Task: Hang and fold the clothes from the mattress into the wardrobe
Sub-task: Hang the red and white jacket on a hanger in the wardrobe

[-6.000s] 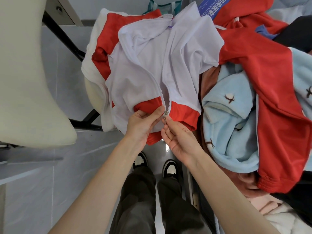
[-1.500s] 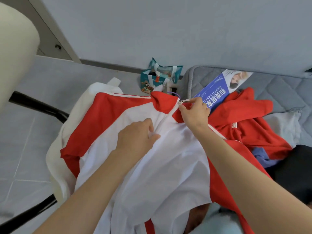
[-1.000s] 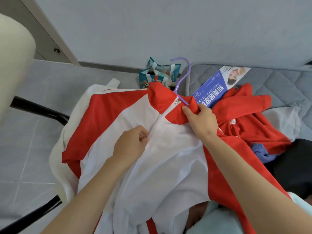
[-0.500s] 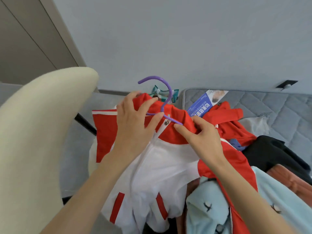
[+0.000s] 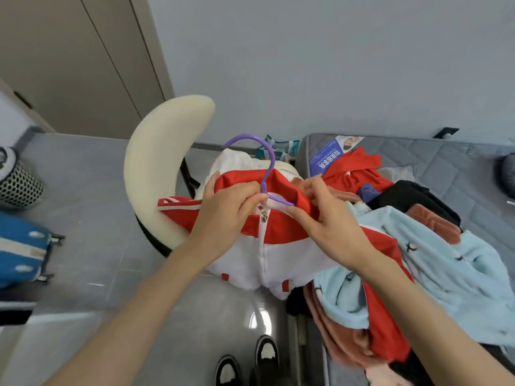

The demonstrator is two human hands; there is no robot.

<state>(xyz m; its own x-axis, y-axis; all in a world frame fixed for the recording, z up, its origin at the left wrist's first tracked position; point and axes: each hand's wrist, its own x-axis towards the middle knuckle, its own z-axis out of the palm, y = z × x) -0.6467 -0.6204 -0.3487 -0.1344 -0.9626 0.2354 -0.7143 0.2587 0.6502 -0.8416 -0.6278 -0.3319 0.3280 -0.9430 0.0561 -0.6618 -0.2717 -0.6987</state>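
Observation:
A red and white zip jacket (image 5: 278, 254) hangs on a purple hanger (image 5: 266, 162), zipped up, held above the floor between the chair and the mattress. My left hand (image 5: 225, 215) grips the red collar on the left of the hanger's neck. My right hand (image 5: 323, 218) pinches the collar on the right side, over the hanger's arm. The hook sticks up above both hands. A pile of clothes lies on the grey mattress (image 5: 434, 160): a light blue fleece (image 5: 434, 266), a red garment (image 5: 354, 171), a black one (image 5: 409, 196) and pink ones.
A cream chair (image 5: 156, 168) stands just left of the jacket, with a white garment (image 5: 237, 165) on its seat. Beige wardrobe doors (image 5: 83, 62) are at the far left. A blue suitcase (image 5: 19, 246) and mesh bin (image 5: 16, 182) stand on the floor. A blue booklet (image 5: 328, 157) lies on the mattress.
The zip was run up to the collar. The jacket was then lifted on the hanger, and both hands now hold the collar either side of the hook. The view has tilted up.

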